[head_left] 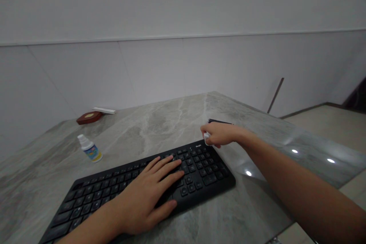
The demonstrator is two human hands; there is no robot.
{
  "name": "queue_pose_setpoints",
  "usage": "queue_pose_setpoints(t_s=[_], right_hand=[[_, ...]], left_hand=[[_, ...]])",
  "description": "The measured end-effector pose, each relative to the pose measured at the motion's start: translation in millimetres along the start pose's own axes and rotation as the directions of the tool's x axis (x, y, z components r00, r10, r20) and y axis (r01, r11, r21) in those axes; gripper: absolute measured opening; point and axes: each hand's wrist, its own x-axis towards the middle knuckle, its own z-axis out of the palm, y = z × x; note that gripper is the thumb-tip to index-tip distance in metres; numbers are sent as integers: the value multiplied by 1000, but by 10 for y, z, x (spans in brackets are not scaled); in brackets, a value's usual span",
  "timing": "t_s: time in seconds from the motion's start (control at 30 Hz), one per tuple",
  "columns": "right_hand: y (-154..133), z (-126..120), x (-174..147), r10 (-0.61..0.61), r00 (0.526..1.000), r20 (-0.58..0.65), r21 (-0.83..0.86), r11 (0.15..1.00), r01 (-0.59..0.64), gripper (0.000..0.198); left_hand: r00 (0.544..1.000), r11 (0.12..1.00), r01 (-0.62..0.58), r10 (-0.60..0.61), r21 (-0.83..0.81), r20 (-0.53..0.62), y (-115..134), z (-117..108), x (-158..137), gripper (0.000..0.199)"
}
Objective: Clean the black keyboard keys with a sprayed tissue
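A black keyboard lies at a slant on the grey marbled table. My left hand rests flat across its keys with the fingers spread. At the keyboard's upper right corner, my right hand is closed round a small white wad, which looks like tissue or cloth. Most of that wad is hidden by the fingers. Just behind the right hand lies a thin dark object, largely covered by the hand, so its kind does not show.
A white-capped bottle with a blue and yellow label stands left, beyond the keyboard. Near the wall are a reddish-brown wooden piece and a white strip. The marbled table meets the wall behind; its right edge drops to the floor.
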Motion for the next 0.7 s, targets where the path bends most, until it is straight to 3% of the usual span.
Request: queue_pose_setpoints(t_s=[0.13,0.43,0.6,0.7], right_hand=[[-42,22,20,-25,1000,-8,50,998,25,24],[-22,-15,-26,10,987,158,85,996,-23,21],[-87,14,2,-19,999,41,78,997,16,22],[-82,21,13,-16,998,56,65,998,12,26]], left_hand=[[1000,1000,-4,4,-17,-10,9,-6,2,60],[1000,1000,5,-5,-3,6,-6,4,0,61],[1000,1000,1,-1,0,5,1,-6,-2,61],[1000,1000,-5,5,-12,-4,8,-15,-1,60]])
